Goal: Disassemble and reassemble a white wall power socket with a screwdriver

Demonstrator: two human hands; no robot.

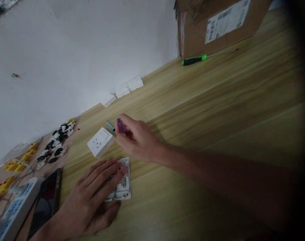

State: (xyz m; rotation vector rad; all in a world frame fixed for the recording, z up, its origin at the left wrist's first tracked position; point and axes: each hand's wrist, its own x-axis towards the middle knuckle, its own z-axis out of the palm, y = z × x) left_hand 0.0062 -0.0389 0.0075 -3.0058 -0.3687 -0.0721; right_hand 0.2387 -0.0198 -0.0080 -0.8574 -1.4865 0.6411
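My left hand (pixel 89 197) lies with its fingers stretched out over a white socket plate (pixel 127 192), whose inner side faces up on the table. The fingers cover much of the plate. Closed around a purple see-through handle (pixel 120 125), likely a screwdriver's, my right hand (pixel 138 137) hovers just above and right of a white wall socket (pixel 100 142). The rest of that tool is hidden by the hand. A slim teal pointed tool (pixel 110 126) shows between the socket and my right hand, its near end hidden.
Several white socket units (pixel 128 87) line the wall. A green and black screwdriver (pixel 195 60) lies before a cardboard box (pixel 222 26). At left are a power strip (pixel 19 204), a dark phone-like device (pixel 45 201), black and white small parts (pixel 58 140) and yellow parts (pixel 17 165).
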